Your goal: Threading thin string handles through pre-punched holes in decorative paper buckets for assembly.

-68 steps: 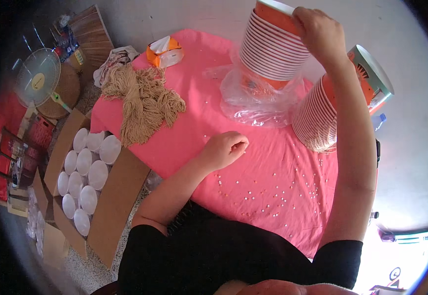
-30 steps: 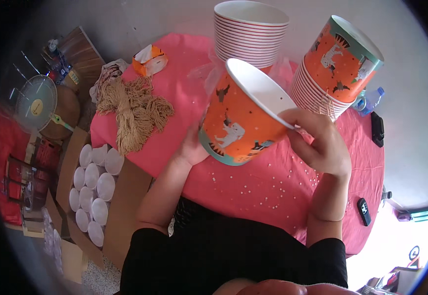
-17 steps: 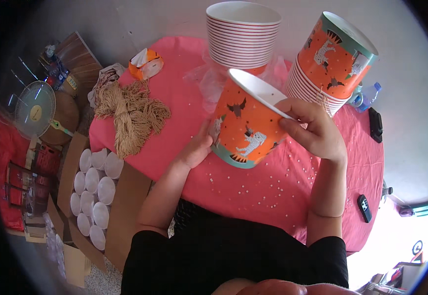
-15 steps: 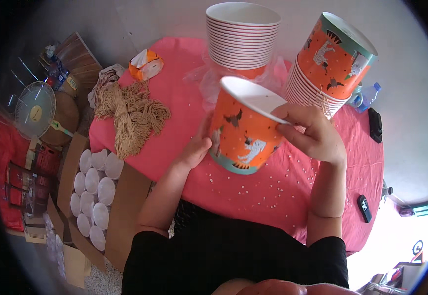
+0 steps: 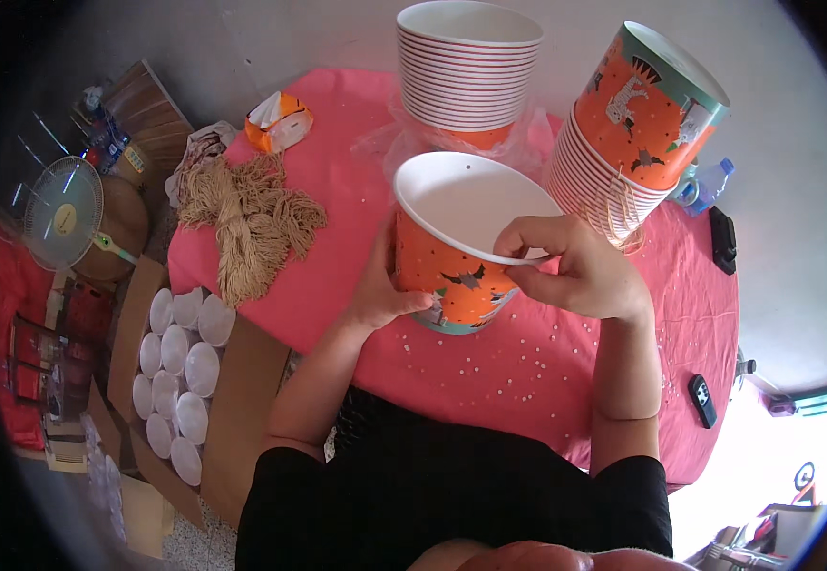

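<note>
Head view: one orange paper bucket (image 5: 456,276) with a white interior stands near the middle of the counter (image 5: 546,371), which carries a pink cloth. The left hand (image 5: 385,290) is wrapped against the bucket's outer wall, fingers out of sight behind it. The right hand (image 5: 575,271) is closed on the near rim, thumb and fingertips pinching the edge.

Behind it, just apart, stands an upright stack of like buckets (image 5: 466,71) in loose clear plastic. A second stack (image 5: 637,124) leans to the right, with thin cord hanging at its side. A bundle of tan cord (image 5: 252,224) lies to the left on the cloth. Small white specks are scattered over the cloth.

Risks, as judged: the rim pinch could crease the thin paper edge if pressed harder. The leaning stack sits close to the right forearm; a sideways sweep could topple it. A remote (image 5: 701,400) lies at the counter's edge and could be knocked off.
</note>
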`<state>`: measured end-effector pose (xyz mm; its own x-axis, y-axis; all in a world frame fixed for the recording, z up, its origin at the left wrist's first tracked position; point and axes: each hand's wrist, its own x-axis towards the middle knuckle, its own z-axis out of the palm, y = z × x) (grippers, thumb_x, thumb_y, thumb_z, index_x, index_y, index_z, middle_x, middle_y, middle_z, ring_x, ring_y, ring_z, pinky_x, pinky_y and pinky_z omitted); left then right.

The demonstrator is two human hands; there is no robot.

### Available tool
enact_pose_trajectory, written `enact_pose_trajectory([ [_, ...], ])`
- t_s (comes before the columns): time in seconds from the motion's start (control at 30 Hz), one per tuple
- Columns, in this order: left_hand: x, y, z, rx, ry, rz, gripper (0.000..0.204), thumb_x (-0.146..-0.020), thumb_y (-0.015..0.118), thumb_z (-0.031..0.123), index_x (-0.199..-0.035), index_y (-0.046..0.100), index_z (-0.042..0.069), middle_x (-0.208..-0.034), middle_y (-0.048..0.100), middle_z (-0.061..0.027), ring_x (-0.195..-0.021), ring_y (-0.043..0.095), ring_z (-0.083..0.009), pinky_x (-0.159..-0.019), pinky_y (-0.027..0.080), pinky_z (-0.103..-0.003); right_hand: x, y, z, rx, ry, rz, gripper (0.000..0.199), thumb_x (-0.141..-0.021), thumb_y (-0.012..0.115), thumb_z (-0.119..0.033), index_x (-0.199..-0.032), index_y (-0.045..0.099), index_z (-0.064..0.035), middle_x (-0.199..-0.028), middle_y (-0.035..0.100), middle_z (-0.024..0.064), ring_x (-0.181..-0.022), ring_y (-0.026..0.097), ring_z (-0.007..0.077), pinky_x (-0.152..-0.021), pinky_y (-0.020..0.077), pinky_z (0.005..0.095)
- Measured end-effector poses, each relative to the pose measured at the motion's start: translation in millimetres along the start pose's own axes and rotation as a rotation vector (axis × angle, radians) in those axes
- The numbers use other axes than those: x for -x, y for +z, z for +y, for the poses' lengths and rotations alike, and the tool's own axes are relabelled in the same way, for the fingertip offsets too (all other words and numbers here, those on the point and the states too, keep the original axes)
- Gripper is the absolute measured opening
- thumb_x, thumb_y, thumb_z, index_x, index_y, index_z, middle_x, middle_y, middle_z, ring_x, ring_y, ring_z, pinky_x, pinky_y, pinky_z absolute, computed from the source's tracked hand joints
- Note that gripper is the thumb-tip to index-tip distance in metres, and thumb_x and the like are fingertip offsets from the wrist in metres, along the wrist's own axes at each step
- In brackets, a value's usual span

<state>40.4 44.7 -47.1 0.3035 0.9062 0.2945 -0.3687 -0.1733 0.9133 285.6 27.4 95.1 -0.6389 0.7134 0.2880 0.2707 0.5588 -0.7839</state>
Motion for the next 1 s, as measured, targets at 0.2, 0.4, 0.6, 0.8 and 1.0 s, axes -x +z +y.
enact_pose_trajectory([
  [0.2, -1.0, 3.6, 3.5, -0.051, 0.0, 0.008, 0.137, -0.055, 0.093, 0.044, -0.151, 0.005, 0.0, -0.153, 0.022, -0.015, -0.143, 0.022, -0.028, -0.117, 0.021, -0.045, -2.7, 1.2, 6.7, -0.005, -0.02, -0.046, 0.013, -0.074, 0.057, 0.007, -0.086, 0.058, 0.0023, -0.077, 0.057, 0.004, -0.071, 0.053, 0.0123, -0.065, 0.0447, 0.0263],
  [0.4, -2.9, 1.4, 0.5, -0.058, 0.004, -0.001, 0.137, -0.056, 0.093, 0.043, -0.151, 0.005, 0.001, -0.153, 0.021, -0.0156, -0.143, 0.021, -0.0285, -0.117, 0.021, -0.045, -6.6, 4.8, 11.4, -0.061, -0.034, -0.025, 0.007, -0.075, 0.061, 0.005, -0.081, 0.058, 0.0015, -0.072, 0.056, 0.0024, -0.069, 0.052, 0.0113, -0.061, 0.0431, 0.0253],
  [0.6, 0.7, -2.0, -4.1, -0.046, -0.005, 0.007, 0.135, -0.056, 0.093, 0.042, -0.151, 0.005, 0.001, -0.153, 0.022, -0.0154, -0.143, 0.021, -0.0288, -0.117, 0.021, -0.045, -5.6, 4.3, 10.3, -0.054, 0.068, -0.052, 0.009, -0.076, 0.067, 0.0, -0.082, 0.06, 0.0017, -0.071, 0.058, 0.0038, -0.066, 0.053, 0.0103, -0.06, 0.0459, 0.0274],
  [0.8, -1.6, 1.8, -0.2, -0.071, -0.003, -0.006, 0.134, -0.057, 0.093, 0.042, -0.152, 0.007, 0.002, -0.153, 0.022, -0.0156, -0.143, 0.022, -0.0278, -0.117, 0.022, -0.044, -4.1, 4.4, 9.1, -0.081, 0.068, 0.019, 0.009, -0.074, 0.062, 0.003, -0.083, 0.06, 0.0021, -0.074, 0.059, 0.005, -0.071, 0.056, 0.0114, -0.064, 0.0484, 0.0279],
  [1.0, -1.3, 0.9, 0.9, -0.077, 0.018, -0.013, 0.134, -0.057, 0.093, 0.042, -0.152, 0.007, 0.002, -0.153, 0.022, -0.0159, -0.144, 0.021, -0.0284, -0.117, 0.021, -0.044, -3.9, 0.5, 0.1, -0.07, 0.142, -0.005, 0.013, -0.072, 0.057, 0.008, -0.083, 0.059, 0.0012, -0.074, 0.058, 0.0004, -0.072, 0.055, 0.0066, -0.064, 0.0459, 0.023],
])
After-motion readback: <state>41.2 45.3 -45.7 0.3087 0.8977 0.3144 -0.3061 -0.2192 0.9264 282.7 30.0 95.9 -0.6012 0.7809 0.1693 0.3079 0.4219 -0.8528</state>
